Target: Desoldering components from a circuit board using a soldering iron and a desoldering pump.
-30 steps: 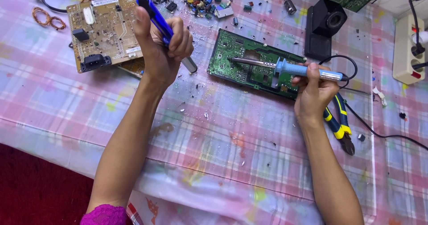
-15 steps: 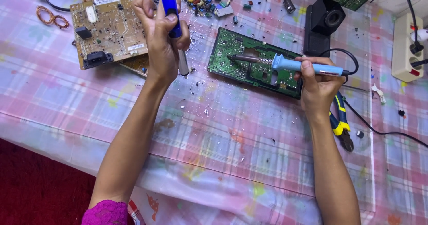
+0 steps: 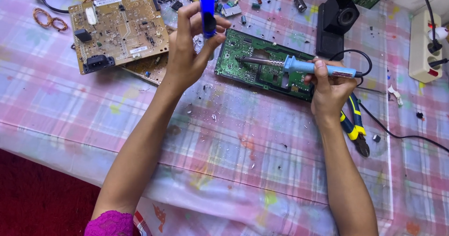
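Over the plaid-covered surface [image 3: 234, 152], the left hand [image 3: 187, 53] is raised, forearm angled up from the near edge, fingers [image 3: 213, 39] pinching an upright blue desoldering pump [image 3: 207, 11] above the green circuit board [image 3: 262, 65]. The right hand [image 3: 329, 89] has its fingers wrapped round the blue soldering iron [image 3: 304, 67], lying nearly level, tip down on that board. Yellow-handled pliers [image 3: 355, 128] lie just beside the right wrist, a tan circuit board [image 3: 119, 28] sits far left.

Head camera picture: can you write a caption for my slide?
Right hand touches a soldering iron to a green circuit board; left hand holds a blue desoldering pump.
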